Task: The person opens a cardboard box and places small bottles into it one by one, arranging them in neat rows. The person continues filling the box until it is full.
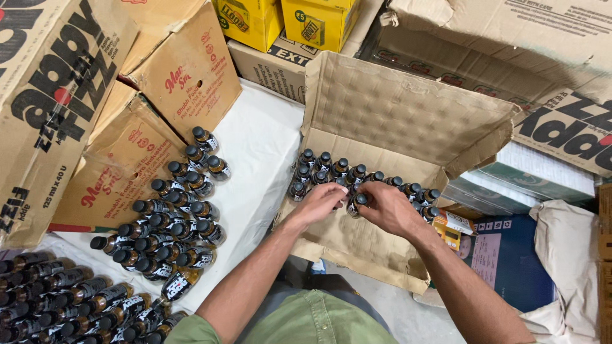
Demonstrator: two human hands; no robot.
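Head view: right hand (389,207) grips upright bottle (358,204), cap up; left hand (319,204) touches it.

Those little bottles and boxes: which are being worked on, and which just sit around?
In hand:
- open carton
- bottles inside it
- bottle at both hands: left hand, right hand

Lying about:
- bottles on white sheet
- yellow boxes
- closed cartons
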